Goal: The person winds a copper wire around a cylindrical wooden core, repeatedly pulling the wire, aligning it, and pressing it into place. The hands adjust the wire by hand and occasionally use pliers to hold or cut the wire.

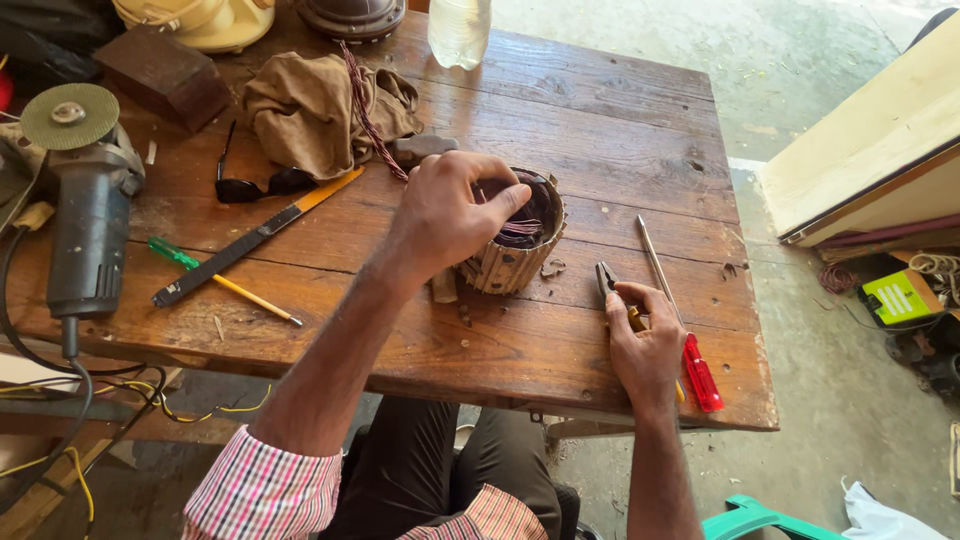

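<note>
The left hand (445, 215) grips the wound motor stator (515, 240) mid-table, coils mostly still seated, while the right hand (645, 345) closes on pliers (610, 285) near the front edge, beside a red-handled screwdriver (680, 325).

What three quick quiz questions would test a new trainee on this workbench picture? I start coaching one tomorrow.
1. Which hand rests on the motor stator?
2. True or false: the red-handled screwdriver lies left of the angle grinder.
3. What does the right hand grip?

Key
1. The left hand, fingers at the copper windings.
2. False; it lies far to the right.
3. Pliers with yellow handles, on the wooden table.
</note>
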{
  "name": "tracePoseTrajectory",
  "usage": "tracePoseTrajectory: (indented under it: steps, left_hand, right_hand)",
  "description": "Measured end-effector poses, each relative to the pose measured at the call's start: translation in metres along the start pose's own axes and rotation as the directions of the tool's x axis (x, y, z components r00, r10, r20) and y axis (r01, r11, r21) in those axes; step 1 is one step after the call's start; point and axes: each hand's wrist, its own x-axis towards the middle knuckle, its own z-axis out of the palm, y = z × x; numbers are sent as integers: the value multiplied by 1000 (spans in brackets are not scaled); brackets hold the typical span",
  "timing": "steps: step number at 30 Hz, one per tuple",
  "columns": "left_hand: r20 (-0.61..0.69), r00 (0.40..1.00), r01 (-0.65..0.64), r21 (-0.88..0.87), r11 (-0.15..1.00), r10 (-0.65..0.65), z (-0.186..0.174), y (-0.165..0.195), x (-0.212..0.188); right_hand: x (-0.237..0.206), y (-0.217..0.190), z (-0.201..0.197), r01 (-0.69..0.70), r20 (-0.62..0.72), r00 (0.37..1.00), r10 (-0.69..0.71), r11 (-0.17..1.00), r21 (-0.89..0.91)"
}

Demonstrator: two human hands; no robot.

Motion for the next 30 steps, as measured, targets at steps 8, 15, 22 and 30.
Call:
tracePoseTrajectory:
  steps: [8, 15, 22, 30]
  left_hand:
    - [-100, 975, 182, -168, 969, -200, -1, 1, 22]
    - [-321, 860, 18, -758, 652, -397, -4, -36, 10]
    - [-411, 618, -58, -874, 482, -670, 54, -86, -58]
    - [-799, 489, -293, -528, 797, -349, 58, -68, -53]
  right_hand:
    - [0, -2, 0, 9, 2, 1000, -9, 1000, -1]
    - [1, -4, -1, -14, -3, 1000, 14, 1000, 10]
    - [0, -3, -1, 20, 9, 1000, -19, 1000, -14]
    - [0, -4, -2, 6, 4, 1000, -6, 1000, 15]
